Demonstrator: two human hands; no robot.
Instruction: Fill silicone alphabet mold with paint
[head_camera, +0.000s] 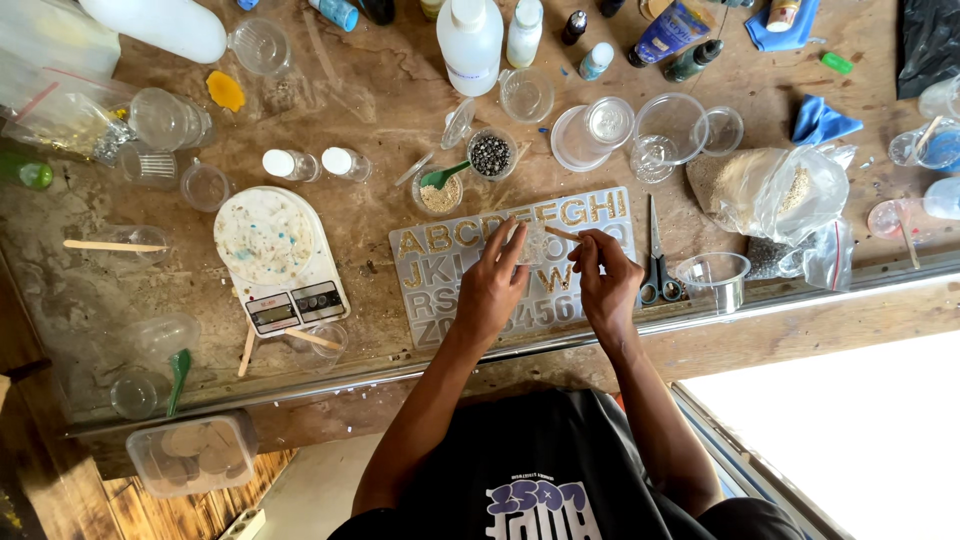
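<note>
Dark-shirted arms reached over a worn wooden workbench (380, 215); left hand (492, 285) pinched a small clear cup (532, 243) above the letter mould (440, 270); right hand (608, 275) gripped a thin stick (562, 235); scissors (656, 262) lay just beside.

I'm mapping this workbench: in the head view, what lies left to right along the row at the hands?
Wooden stick → kitchen scale → letter mould → left hand → right hand → scissors → clear cup.
</note>
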